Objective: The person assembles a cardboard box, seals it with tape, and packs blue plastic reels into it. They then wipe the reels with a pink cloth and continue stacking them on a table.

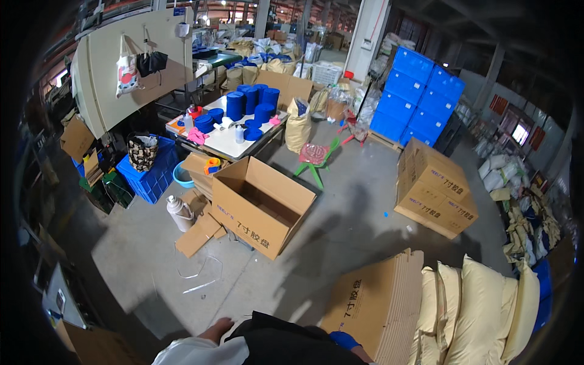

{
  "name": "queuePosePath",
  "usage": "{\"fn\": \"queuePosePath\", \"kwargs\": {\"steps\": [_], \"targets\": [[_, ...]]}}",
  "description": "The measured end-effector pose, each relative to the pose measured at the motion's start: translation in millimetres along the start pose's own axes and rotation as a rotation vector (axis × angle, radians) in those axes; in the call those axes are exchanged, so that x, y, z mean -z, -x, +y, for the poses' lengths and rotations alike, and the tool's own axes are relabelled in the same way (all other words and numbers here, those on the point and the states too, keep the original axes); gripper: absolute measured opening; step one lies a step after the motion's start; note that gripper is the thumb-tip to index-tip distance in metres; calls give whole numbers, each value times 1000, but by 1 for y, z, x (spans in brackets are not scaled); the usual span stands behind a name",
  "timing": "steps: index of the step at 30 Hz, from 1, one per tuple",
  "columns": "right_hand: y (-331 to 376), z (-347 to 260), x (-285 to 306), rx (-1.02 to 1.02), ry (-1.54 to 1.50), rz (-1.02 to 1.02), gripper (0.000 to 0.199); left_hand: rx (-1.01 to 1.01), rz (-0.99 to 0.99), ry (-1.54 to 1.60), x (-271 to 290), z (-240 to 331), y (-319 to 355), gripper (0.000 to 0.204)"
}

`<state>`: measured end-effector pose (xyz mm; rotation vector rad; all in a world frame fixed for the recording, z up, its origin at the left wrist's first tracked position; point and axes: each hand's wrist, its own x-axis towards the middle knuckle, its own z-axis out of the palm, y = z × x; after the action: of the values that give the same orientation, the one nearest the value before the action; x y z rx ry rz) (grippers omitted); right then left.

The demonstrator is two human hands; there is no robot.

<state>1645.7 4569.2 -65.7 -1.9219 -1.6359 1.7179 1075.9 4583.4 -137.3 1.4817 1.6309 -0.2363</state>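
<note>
My left hand [217,329] shows only at the bottom edge, coming out of a white sleeve [198,353] next to my dark clothing [277,342]. Its fingers are too small to read and nothing is seen in it. My right hand is out of the picture. Closest to me on the right is a pile of flat cardboard boxes [377,304]. Further ahead on the concrete floor an open, empty-looking cardboard box [261,207] stands.
A white table [228,143] holds stacks of blue round discs [250,102]. Around it are a blue crate [152,177], a pale thermos jug [180,213] and a green stool [316,159]. Sealed cartons [433,188], stacked blue crates [420,97] and yellow sacks [480,310] are on the right.
</note>
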Motion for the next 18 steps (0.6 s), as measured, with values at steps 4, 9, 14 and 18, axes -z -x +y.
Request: {"fn": "queuePosePath", "kwargs": {"steps": [4,9,14,18], "targets": [[-24,-21,85,59,-281,304,24,-330,355,147,185,240,-136,47],[-117,-18,233,-127,-221,256,27,-506,601,602,277,395,-254,46],[-242,-35,425,-30,-40,159,30,110,117,244,207,338,-304,59],[-350,-69,586,-46,44,102,32,271,43,197,132,304,-280,49]]}}
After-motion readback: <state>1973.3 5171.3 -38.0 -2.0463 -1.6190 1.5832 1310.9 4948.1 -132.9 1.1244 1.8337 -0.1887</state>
